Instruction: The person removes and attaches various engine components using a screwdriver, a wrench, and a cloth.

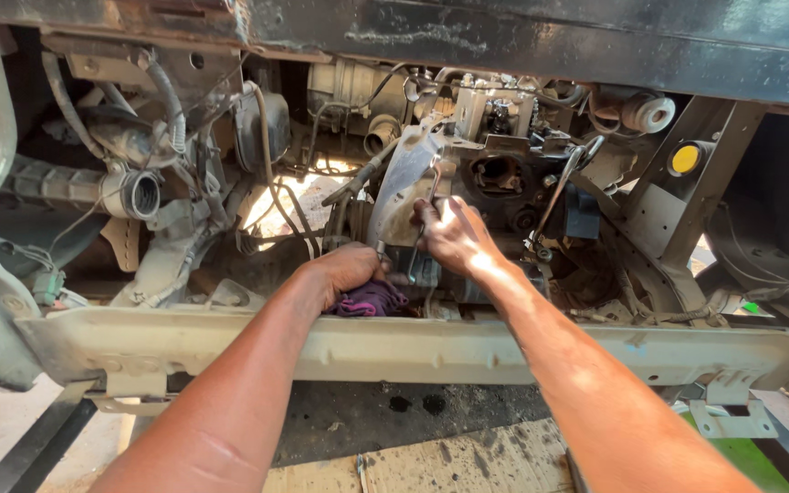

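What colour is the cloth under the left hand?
The cloth is purple, seen best in the head view, under the left hand.

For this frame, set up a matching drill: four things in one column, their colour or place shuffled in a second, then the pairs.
Things:
1. rag
2. wrench
3. round cap
4. cross beam

Descriptions:
A. yellow, at upper right
B. purple, under the left hand
C. pale and dusty, running below both forearms
D. metal, gripped by the right hand

Pairs: 1-B, 2-D, 3-A, 4-C
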